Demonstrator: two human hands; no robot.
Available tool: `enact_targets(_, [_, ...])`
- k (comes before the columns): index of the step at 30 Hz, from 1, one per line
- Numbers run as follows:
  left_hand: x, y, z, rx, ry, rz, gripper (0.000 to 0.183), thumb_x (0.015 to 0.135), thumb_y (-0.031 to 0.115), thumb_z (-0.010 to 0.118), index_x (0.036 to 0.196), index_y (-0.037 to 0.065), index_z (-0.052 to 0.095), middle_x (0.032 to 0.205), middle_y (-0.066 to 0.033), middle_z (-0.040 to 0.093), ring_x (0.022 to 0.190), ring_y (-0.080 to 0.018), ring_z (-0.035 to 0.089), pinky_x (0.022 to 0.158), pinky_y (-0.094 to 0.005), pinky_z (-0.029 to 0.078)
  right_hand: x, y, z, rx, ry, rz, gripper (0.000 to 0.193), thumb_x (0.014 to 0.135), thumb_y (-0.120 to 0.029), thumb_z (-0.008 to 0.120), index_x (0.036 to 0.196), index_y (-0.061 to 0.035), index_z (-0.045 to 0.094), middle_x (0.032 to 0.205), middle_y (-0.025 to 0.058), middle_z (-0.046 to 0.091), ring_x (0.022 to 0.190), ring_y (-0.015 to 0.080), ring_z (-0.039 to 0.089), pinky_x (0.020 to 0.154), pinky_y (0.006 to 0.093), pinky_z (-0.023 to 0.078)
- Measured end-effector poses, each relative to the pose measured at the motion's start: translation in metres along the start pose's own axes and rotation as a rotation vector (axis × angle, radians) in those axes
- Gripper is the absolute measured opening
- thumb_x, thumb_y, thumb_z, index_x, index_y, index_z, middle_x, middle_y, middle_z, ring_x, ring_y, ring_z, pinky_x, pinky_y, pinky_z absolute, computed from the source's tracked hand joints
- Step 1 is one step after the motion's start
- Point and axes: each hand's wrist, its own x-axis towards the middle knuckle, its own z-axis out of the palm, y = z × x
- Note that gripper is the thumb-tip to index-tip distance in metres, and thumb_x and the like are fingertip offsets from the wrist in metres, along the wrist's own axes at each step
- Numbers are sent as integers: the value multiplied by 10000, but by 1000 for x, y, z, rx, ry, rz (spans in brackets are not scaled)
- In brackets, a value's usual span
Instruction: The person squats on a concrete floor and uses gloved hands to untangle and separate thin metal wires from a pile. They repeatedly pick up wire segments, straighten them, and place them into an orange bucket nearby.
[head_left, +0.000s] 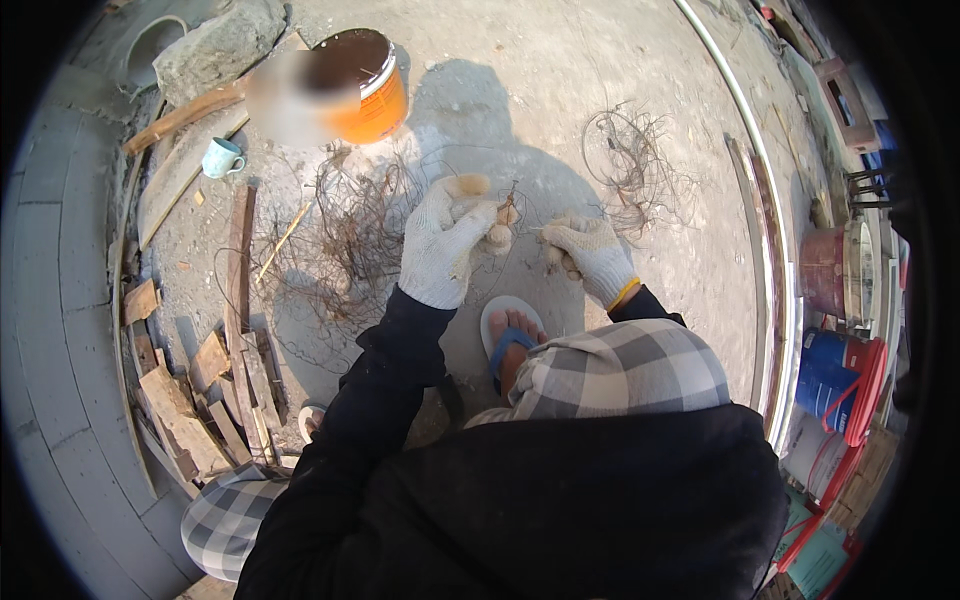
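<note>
Filling the nearest part of the view, a black long-sleeved top point(560, 500) is worn with grey-and-white checked trousers point(630, 370), well to the near side of the orange bucket point(385, 108). Both hands are covered by white knitted gloves point(430, 268). By the left hand point(445, 240), a twisted rusty wire point(510, 207) is grasped between thumb and bent fingers; the wire is thus held nearer than the bucket and to its right, with one thin end left standing clear of the fingertips. The right hand point(590, 255), its glove edged with yellow at the cuff, is held farther to the right of the bucket. Its thumb and forefinger are pressed together and the others are curled, but whether a strand is gripped there cannot be told. A blue-strapped flip-flop point(512, 340) is worn on a foot planted to the near right of the bucket. Wood offcuts point(185, 415) are piled well to its near left. Just nearer than the bucket, a heap of tangled wire point(345, 230) is spread; a smaller wire coil point(635, 165) is laid to its right. A pale blue mug point(222, 158) is set to its near left, and a grey rock point(220, 50) is seen to its left.
</note>
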Motion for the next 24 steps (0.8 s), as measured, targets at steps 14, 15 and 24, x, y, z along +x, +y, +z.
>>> enact_targets(14, [-2,-15,-5,-318,-69,-60,338,986,51,572,1308,-14,494,1085,-163,652,865,-160,639,762,-298,548,-30,-49,22,-383,69,-865,504,827,-220,798,1270,-35,644,1129,135,711,1044,271,688,894,350,537])
enact_targets(15, [-3,-17,-6,-357,-61,-67,341,989,55,570,1314,-11,492,1093,-166,647,864,-164,636,761,-299,545,-30,-47,23,-381,60,-825,493,848,-178,779,1291,-19,631,1129,135,714,1056,259,686,914,342,528])
enact_targets(24, [1,-2,-4,-130,-169,-110,430,975,76,589,1375,-48,492,1081,-134,633,925,-182,623,819,-305,521,-21,-41,13,-563,105,-1087,224,921,-75,655,1140,-49,693,1065,142,718,961,291,705,831,355,554])
